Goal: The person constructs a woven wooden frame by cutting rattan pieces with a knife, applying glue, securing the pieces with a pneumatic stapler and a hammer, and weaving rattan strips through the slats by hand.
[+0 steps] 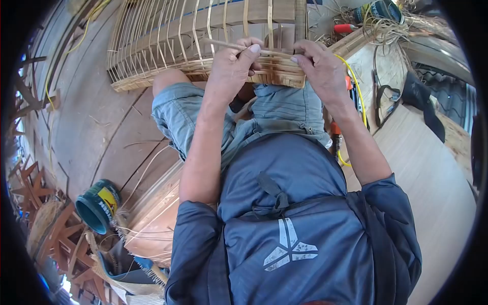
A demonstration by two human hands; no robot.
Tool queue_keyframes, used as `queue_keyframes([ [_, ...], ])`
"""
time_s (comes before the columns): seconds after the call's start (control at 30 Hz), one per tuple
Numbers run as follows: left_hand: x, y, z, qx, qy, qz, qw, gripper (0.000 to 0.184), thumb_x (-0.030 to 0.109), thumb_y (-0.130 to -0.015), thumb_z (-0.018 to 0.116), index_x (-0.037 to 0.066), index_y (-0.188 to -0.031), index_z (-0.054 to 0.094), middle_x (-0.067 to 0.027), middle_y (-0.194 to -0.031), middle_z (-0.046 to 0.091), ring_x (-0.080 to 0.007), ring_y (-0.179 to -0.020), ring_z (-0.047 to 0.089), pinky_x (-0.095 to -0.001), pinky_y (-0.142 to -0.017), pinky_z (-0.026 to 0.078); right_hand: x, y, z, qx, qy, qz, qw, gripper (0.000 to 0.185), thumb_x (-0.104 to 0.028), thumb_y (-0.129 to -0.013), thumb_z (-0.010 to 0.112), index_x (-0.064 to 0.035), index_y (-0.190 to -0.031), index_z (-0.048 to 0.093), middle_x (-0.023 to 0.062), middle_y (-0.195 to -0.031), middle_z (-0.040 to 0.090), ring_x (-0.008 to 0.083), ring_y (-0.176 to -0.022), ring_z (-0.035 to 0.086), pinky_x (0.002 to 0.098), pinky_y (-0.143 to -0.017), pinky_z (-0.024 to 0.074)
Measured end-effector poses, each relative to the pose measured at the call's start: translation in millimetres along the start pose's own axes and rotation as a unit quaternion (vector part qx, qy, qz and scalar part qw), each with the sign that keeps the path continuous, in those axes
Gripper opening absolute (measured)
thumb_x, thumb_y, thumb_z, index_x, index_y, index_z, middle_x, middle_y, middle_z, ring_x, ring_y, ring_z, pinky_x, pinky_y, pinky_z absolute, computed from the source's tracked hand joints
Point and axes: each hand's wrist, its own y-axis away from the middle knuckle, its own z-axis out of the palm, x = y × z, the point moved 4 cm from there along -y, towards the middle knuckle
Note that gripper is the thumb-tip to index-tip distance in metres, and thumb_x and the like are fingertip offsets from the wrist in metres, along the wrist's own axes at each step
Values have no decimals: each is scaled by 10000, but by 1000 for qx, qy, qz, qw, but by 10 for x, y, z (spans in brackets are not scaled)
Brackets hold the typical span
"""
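A wicker frame [278, 76] rests across my knees, its near edge woven in tight rows and its thin upright stakes [195, 30] rising away from me. My left hand [233, 68] is closed, pinching a thin cane strip [218, 43] between thumb and fingers just above the woven band. One end of this strip sticks out to the left. At the right corner of the frame, my right hand [325, 71] has its fingers curled and its thumb pressed against the same strip, by the corner post. The palm sides of both hands are hidden.
A green can [96, 208] lies on the plank floor [76, 127] at left, near brown star-shaped pieces [31, 185]. To the right are a yellow cord [362, 94], a red-handled tool [345, 28], loose fibres [386, 30], a black strap [380, 104] and a pale board [422, 152].
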Motion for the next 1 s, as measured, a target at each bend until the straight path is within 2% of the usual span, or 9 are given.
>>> queue_keyframes([
  [0.07, 17, -30, -23, -3, 15, 9, 1000, 286, 225, -907, 553, -9, -1071, 558, -51, -837, 596, -96, -714, 582, -208, -602, 460, -113, -7, -4, 11, 79, -68, 994, 167, -73, -790, 619, -45, -953, 596, 115, -757, 555, 260, -679, 552, 335, -625, 441],
  [0.2, 42, -56, -95, 36, 100, 50, 993, 255, 201, -896, 569, 15, -1069, 540, -61, -832, 601, -101, -687, 590, -200, -559, 457, -143, -25, 62, -14, 139, -69, 988, 159, -100, -792, 631, -51, -944, 630, 117, -750, 564, 263, -692, 564, 336, -618, 445],
  [0.3, -1, -199, -114, 41, 173, 45, 983, 254, 203, -895, 571, 20, -1063, 521, -78, -862, 609, -100, -654, 588, -207, -536, 454, -151, -17, 38, -20, 34, -14, 999, 133, -150, -794, 651, -29, -850, 647, 104, -703, 550, 235, -661, 552, 325, -598, 434],
  [0.5, 55, -378, 50, 16, -25, 126, 992, 443, 285, -821, 659, -27, -1091, 498, -112, -929, 616, -68, -556, 484, -198, -461, 399, -14, 63, -76, -20, 9, -22, 1000, 223, -205, -793, 673, 7, -746, 621, 64, -628, 471, 165, -578, 435, 309, -545, 351],
  [0.57, 76, -381, 94, -82, -29, 45, 995, 592, 359, -762, 710, -53, -1122, 484, -133, -971, 601, -74, -576, 502, -203, -439, 397, 3, 65, -100, -59, -18, -51, 997, 228, -193, -794, 672, 5, -708, 598, 66, -616, 452, 173, -565, 411, 311, -533, 332],
  [0.6, 27, -438, 90, -23, -37, 97, 994, 678, 430, -697, 750, -60, -1093, 498, -131, -911, 599, -83, -581, 517, -210, -425, 398, -54, 50, -134, -85, -26, -44, 995, 226, -187, -788, 673, -4, -689, 584, 71, -615, 452, 178, -570, 428, 317, -534, 342],
  [0.7, -22, -433, 196, -63, -41, 93, 993, 653, 449, -686, 756, -48, -1039, 519, -114, -843, 583, -94, -579, 527, -217, -421, 404, -169, 37, -219, -105, -24, -76, 991, 205, -176, -778, 672, -10, -694, 586, 71, -618, 449, 186, -573, 441, 326, -532, 347],
  [0.83, -26, -413, 286, -135, -116, -76, 981, 648, 472, -646, 782, -33, -983, 556, -53, -653, 539, -110, -486, 483, -228, -401, 361, -1, 122, -255, -116, 11, -57, 992, 223, -124, -762, 654, -5, -621, 529, 68, -595, 435, 194, -553, 432, 331, -512, 337],
  [1.0, -56, -475, 342, -147, -144, -90, 974, 565, 482, -608, 794, -5, -830, 610, -25, -567, 498, -114, -455, 453, -260, -414, 347, 40, 122, -283, -154, -20, -43, 987, 245, -107, -755, 643, 3, -597, 492, 55, -582, 412, 178, -541, 400, 324, -503, 318],
])
